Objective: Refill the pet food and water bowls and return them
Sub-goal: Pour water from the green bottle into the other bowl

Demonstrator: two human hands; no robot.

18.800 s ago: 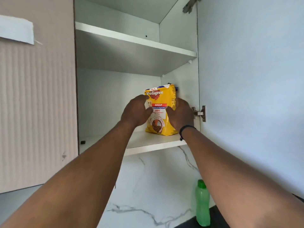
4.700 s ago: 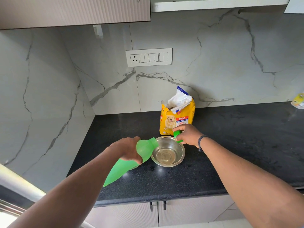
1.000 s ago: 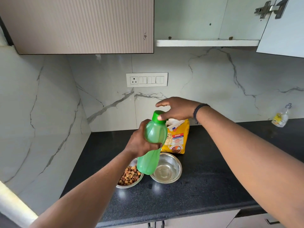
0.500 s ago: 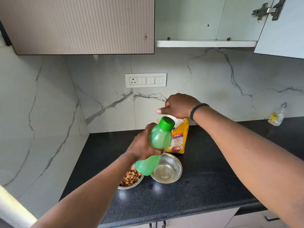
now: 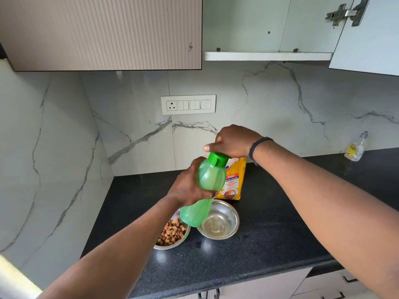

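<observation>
both bowls are sitting filled near the counter's front edge; left hand is gripping the bottle, right hand is pinching its cap; returning remains.

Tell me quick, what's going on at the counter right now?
Left hand grips green bottle; right hand on its cap. Kibble bowl and water bowl filled. Nothing blocking.

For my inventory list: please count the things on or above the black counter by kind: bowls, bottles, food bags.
Bowls: 2, the kibble bowl and the water bowl.
Bottles: 2, the green bottle held in the left hand, and the small clear bottle by the wall.
Food bags: 1, the yellow bag.
Total: 5.
</observation>
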